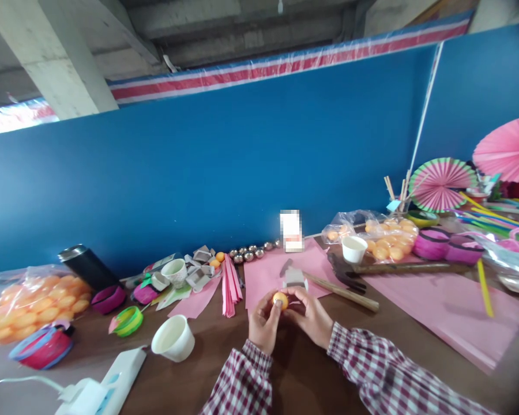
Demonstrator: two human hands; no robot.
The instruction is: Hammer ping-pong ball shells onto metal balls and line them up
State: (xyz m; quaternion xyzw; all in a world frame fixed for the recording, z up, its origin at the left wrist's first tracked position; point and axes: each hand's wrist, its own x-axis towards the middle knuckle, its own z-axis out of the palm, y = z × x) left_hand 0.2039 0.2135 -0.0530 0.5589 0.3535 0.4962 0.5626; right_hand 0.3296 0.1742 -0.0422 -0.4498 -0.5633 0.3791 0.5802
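An orange ball is held between my two hands, above the brown table near the front edge of a pink paper sheet. My left hand grips it from the left, with the thumb on its front. My right hand has its fingertips at the ball's right side, the fingers curved round it. Just behind my hands stands a small white and grey object. A hammer with a wooden handle lies on the pink paper to the right.
White paper cups stand left and right. A power strip lies front left. Bags of orange balls sit at both sides. Metal balls line the blue partition. Pink fans stand at right.
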